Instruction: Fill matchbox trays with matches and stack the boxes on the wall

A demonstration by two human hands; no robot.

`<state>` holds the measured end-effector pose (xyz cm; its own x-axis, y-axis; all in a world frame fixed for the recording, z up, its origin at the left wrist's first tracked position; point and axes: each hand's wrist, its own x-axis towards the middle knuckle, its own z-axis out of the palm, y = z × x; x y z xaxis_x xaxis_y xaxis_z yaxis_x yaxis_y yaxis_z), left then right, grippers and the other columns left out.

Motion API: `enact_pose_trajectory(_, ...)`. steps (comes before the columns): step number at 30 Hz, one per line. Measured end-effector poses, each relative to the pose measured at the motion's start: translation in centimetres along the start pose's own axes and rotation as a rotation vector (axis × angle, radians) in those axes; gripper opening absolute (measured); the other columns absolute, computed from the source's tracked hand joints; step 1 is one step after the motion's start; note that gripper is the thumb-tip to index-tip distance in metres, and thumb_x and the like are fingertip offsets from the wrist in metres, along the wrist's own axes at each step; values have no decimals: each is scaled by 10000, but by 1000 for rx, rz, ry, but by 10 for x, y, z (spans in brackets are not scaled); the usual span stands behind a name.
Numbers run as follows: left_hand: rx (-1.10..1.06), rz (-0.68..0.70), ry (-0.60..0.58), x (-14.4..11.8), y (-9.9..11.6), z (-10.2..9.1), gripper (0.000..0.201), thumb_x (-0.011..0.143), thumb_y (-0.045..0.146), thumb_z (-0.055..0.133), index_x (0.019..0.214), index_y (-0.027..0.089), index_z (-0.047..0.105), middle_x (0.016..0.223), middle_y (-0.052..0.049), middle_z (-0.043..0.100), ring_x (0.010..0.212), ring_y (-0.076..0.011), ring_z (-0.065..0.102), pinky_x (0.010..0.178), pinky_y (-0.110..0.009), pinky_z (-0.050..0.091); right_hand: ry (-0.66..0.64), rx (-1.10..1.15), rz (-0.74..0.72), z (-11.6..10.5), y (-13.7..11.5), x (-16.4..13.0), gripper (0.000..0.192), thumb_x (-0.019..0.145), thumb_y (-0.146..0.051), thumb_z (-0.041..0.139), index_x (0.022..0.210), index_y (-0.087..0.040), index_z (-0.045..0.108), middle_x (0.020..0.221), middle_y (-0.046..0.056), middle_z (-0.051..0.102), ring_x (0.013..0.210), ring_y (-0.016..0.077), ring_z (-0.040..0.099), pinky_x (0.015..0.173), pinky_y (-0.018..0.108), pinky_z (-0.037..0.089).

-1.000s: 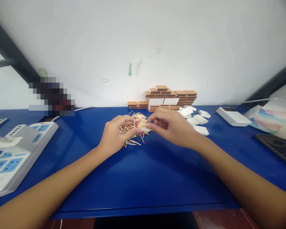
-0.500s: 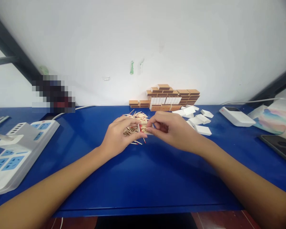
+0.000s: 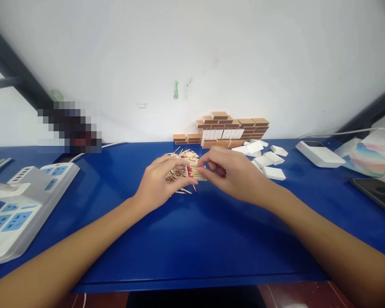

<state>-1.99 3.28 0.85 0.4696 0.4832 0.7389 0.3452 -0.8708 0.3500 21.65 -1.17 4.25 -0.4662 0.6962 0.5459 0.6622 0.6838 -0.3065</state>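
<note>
Left hand [image 3: 158, 182]: fingers curled around a small tray of matches [image 3: 195, 172] | right hand [image 3: 232, 173]: pinching the tray's other end | loose match pile [image 3: 181, 164] just behind (on blue table [image 3: 192, 239])

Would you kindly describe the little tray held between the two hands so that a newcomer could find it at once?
Start at the blue table and go to the loose pile of matches at its middle. The left hand and right hand meet there around a small white matchbox tray. Unlike the bare white trays to the right, it holds red-tipped matches.
</note>
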Motion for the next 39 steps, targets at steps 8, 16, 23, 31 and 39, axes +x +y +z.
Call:
enact_pose_trajectory(8, -29, 2, -5, 1, 3, -1, 344, 849, 455, 847, 1063, 211, 732, 998, -40, 798, 936, -199, 736, 878, -372, 580, -4, -10, 32, -4, -2, 0, 36, 1009, -239, 597, 1000, -224, 629, 856, 11, 599, 697, 145, 505, 648, 298, 389)
enact_pose_trajectory(16, -28, -7, -1, 1, 1, -1, 324, 858, 451, 841, 1040, 207, 729, 982, -39, 796, 925, -194, 734, 873, -367, 581, -58, -14, 51, -8, -3, 0, 75, 997, -244, 649, 931, -213, 669, 803, -1, 569, 685, 140, 492, 638, 289, 360)
enact_pose_trajectory(23, -27, 7, -1, 0, 2, 0, 331, 854, 438, 846, 1055, 202, 730, 976, -36, 797, 916, -191, 733, 868, -357, 579, -79, -59, 18, -4, 0, -1, 104, 1038, -231, 576, 967, -203, 647, 853, 12, 573, 691, 141, 482, 634, 290, 346)
enact_pose_trajectory(31, -34, -1, -26, 0, 3, 0, 343, 842, 444, 853, 1065, 214, 732, 1002, -41, 797, 942, -202, 739, 897, -374, 579, -84, 10, 7, -1, -4, -2, 70, 1041, -224, 577, 986, -210, 618, 866, 10, 594, 701, 143, 495, 626, 289, 339)
enact_pose_trajectory(39, -33, -5, -32, -1, 2, 0, 343, 851, 465, 841, 1053, 210, 732, 1000, -48, 791, 943, -204, 734, 900, -377, 587, -133, -1, 74, 2, -2, -2, 93, 1057, -249, 535, 988, -205, 580, 920, 30, 613, 723, 153, 511, 649, 296, 358)
